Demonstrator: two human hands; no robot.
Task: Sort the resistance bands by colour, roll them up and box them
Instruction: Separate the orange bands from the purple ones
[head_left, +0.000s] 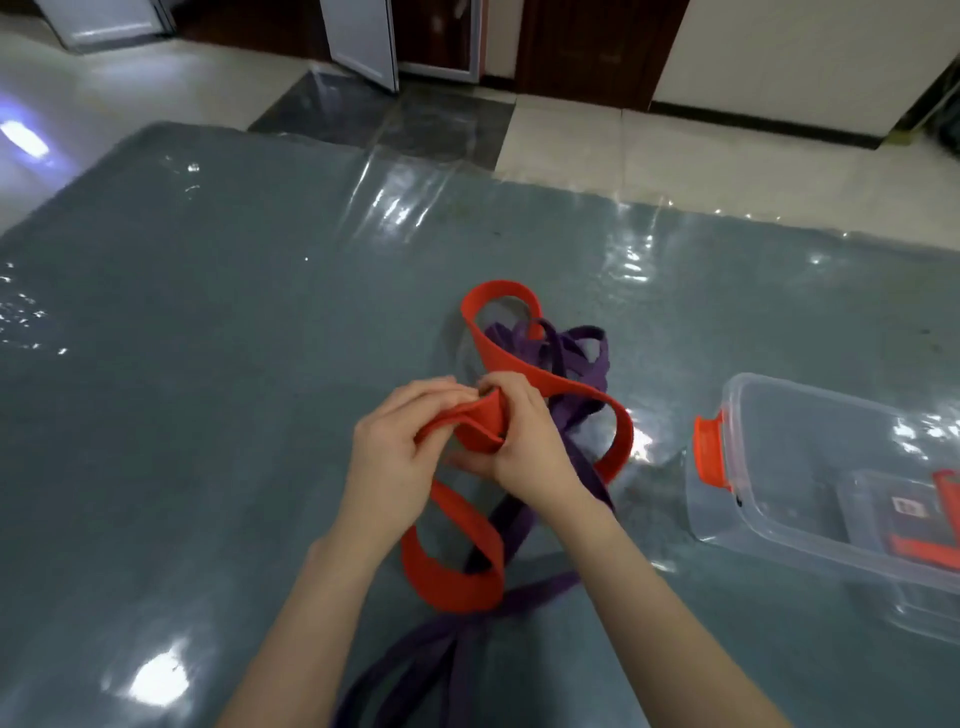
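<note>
A wide red resistance band (452, 577) loops over the grey table, with one fold raised between my hands. My left hand (389, 457) and my right hand (524, 447) both pinch that fold, fingers curled round it, just above the table's middle. Thin purple bands (566, 353) lie tangled under and behind the red one and trail toward the near edge. A clear plastic box (810, 457) with an orange clip stands open at the right.
The table (208, 364) is covered in shiny clear film. Inside the box lie a clear lid and red-orange pieces (924, 545). Beyond the far table edge are a tiled floor and open cabinet doors (363, 41).
</note>
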